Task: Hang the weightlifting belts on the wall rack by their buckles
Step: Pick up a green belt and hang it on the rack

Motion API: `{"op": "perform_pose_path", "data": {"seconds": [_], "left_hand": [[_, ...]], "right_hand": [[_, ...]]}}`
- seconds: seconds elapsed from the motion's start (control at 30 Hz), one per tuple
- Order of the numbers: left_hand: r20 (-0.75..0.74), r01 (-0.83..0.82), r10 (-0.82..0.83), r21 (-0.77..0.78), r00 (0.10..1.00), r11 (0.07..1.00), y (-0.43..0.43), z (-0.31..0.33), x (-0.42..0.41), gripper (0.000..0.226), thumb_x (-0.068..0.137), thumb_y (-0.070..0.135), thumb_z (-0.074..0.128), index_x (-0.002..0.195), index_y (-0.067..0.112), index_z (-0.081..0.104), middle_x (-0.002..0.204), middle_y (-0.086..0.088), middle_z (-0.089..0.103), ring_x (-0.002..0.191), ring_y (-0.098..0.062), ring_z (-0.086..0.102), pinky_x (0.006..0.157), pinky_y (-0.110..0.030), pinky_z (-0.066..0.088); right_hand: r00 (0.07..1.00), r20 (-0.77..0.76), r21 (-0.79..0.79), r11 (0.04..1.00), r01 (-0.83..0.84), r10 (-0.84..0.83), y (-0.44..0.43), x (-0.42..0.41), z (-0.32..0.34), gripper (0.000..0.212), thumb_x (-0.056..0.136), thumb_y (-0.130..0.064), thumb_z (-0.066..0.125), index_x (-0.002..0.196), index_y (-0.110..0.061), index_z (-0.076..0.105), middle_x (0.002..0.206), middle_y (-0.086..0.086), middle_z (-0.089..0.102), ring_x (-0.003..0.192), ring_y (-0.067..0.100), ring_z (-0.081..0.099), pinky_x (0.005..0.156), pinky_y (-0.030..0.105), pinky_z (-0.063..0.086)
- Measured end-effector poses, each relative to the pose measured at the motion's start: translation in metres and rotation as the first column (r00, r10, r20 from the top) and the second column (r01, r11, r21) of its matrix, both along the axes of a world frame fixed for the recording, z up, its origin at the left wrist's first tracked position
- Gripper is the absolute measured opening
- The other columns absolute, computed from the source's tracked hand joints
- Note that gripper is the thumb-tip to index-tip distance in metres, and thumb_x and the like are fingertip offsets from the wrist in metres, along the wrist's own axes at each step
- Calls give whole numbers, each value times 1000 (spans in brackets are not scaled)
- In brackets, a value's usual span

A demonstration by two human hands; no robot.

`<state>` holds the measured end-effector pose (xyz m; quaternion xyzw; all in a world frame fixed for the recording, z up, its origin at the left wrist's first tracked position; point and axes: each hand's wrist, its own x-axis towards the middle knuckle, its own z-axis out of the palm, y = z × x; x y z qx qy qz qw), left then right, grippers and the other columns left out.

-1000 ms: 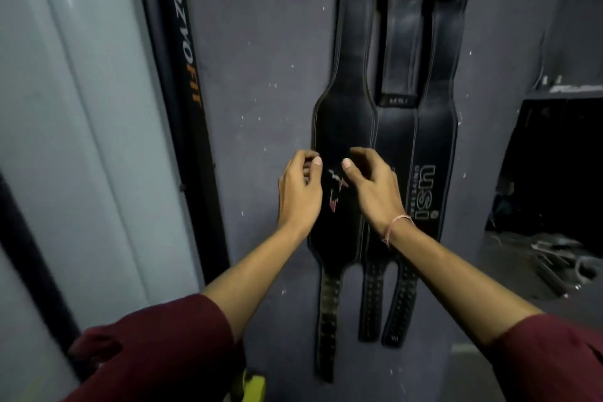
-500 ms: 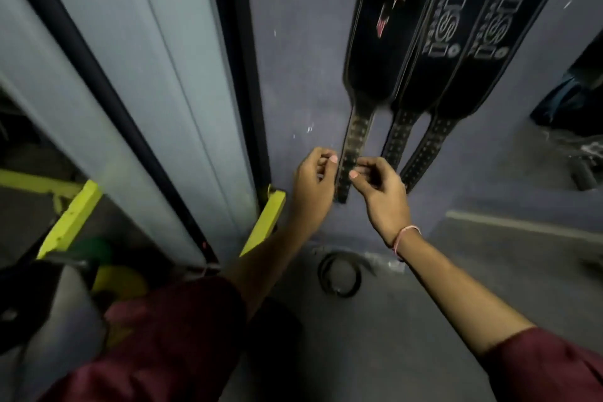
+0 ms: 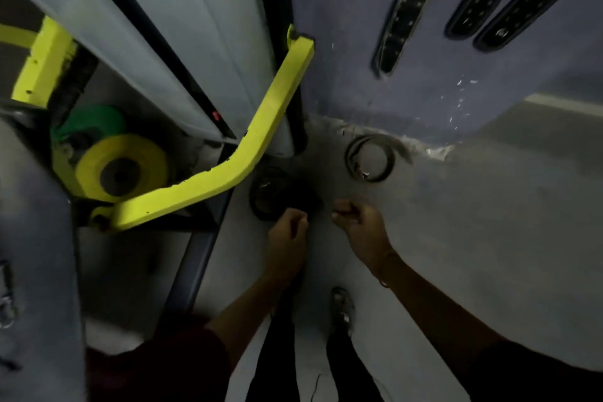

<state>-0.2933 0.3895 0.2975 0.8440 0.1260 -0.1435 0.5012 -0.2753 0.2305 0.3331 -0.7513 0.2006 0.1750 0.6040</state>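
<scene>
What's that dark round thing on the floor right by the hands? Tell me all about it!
It is a black belt rolled into a loose ring, lying flat on the pale floor. It looks leathery, with a small shiny glint inside the coil. It sits right beside the bent yellow bar. The left hand is at its lower edge, but the blur hides whether they touch.

1. We face a blue-grey wall [image 3: 424, 91], flecked with white marks near its foot.
2. Below it we see a grey floor [image 3: 505, 222].
3. Left of the wall stand pale panels [image 3: 195, 26] edged in black.
4. A yellow-green bar [image 3: 261, 127] bends past a yellow disc [image 3: 94, 166] and a green disc [image 3: 91, 119].
5. We find the light dim.
</scene>
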Motion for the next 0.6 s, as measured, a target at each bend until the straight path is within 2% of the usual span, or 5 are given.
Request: {"op": "perform_pose_path", "data": {"seconds": [0.1,0.17,0.4,0.47,0.6], "left_hand": [[-81,-32,33,19,996,999,25,-52,3,7,101,19,51,98,24,56,88,7,60,84,-13,61,69,-24,45],[-109,-32,33,13,994,999,41,-89,15,6,101,20,51,99,20,57,87,7,60,83,-11,60,68,-22,43],[-196,-58,65,43,979,997,88,-254,78,13,102,23,49,105,12,57,85,2,60,75,-6,57,61,-18,40],[-221,-44,50,35,974,998,97,-304,92,13,102,23,49,107,13,57,86,6,59,78,-7,58,64,-20,42],[-246,-17,27,40,969,999,106,-411,118,22,102,27,49,115,12,58,97,1,63,94,-18,62,77,-28,47]], "right_hand": [[999,-39,-44,999,-24,22,25,7,-57,19,87,7,64,103,-2,67,97,9,67,95,22,63,89,32,53],[996,-72,-48,998,-50,46,43,22,-97,17,87,4,64,101,-5,68,98,9,67,97,25,64,90,36,52],[984,-146,-63,991,-117,107,94,88,-277,14,93,0,58,104,-2,66,82,-3,57,79,12,54,66,16,41],[977,-183,-75,989,-125,110,106,99,-335,14,94,-1,57,103,-1,66,84,0,58,79,14,56,70,22,44],[965,-249,-55,994,-98,81,128,120,-456,13,94,-4,56,101,-3,66,95,13,63,94,33,62,84,40,52]]}}
